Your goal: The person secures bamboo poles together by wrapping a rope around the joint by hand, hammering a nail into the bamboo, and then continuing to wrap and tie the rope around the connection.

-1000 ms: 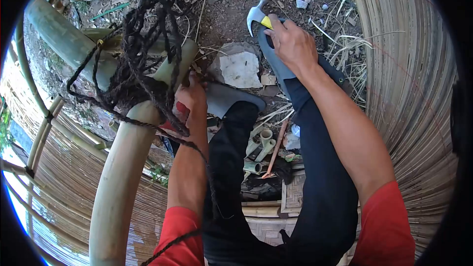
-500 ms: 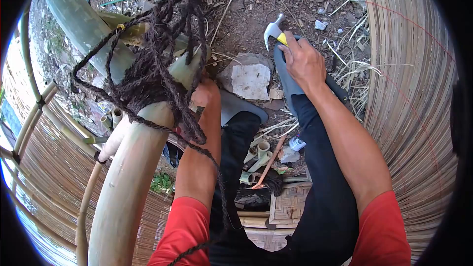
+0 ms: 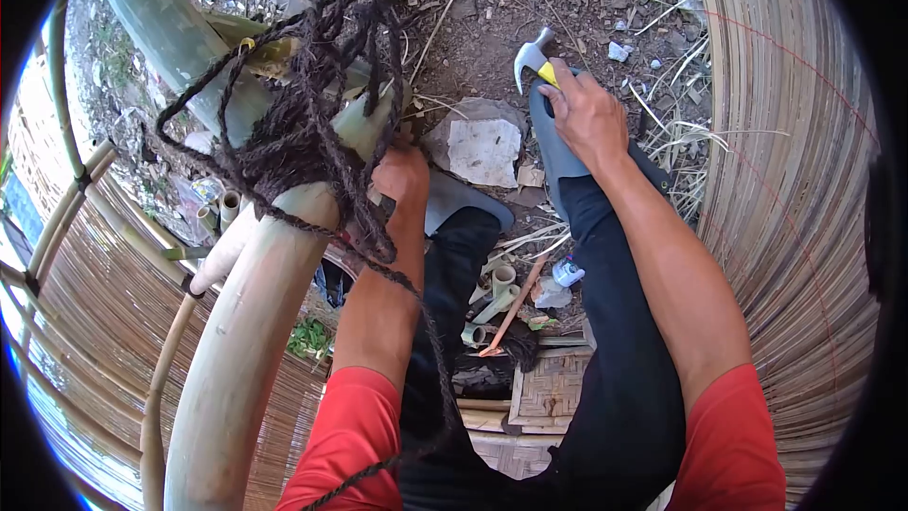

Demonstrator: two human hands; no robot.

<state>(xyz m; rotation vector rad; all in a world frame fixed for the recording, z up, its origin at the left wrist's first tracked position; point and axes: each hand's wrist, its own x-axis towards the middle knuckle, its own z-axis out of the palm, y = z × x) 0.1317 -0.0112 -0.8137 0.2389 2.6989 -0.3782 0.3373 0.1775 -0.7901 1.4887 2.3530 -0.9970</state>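
Note:
My right hand [image 3: 588, 118] is closed around the yellow grip of a claw hammer [image 3: 532, 59], and its metal head points up and left, over my right lower leg. My left hand [image 3: 401, 173] is at the right side of a bamboo joint, its fingers curled and largely hidden behind rope and bamboo. What they hold cannot be made out. Dark fibre rope [image 3: 293, 147] is wound thickly round the joint, with loose loops above and a strand trailing down across my left arm. A thick bamboo pole [image 3: 251, 350] runs from the joint toward me.
Another thick bamboo pole [image 3: 165, 33] slopes away at upper left. A flat stone [image 3: 483, 152] lies on the littered ground between my hands. Cut bamboo pieces [image 3: 497, 293] and a woven panel [image 3: 553, 391] lie between my legs. Bundled strips [image 3: 785, 199] rise at right; a bamboo frame [image 3: 123, 244] stands left.
The whole view has shifted slightly, moving the hammer and upper things a little right and down. Both hands keep nearly the same positions and grips.

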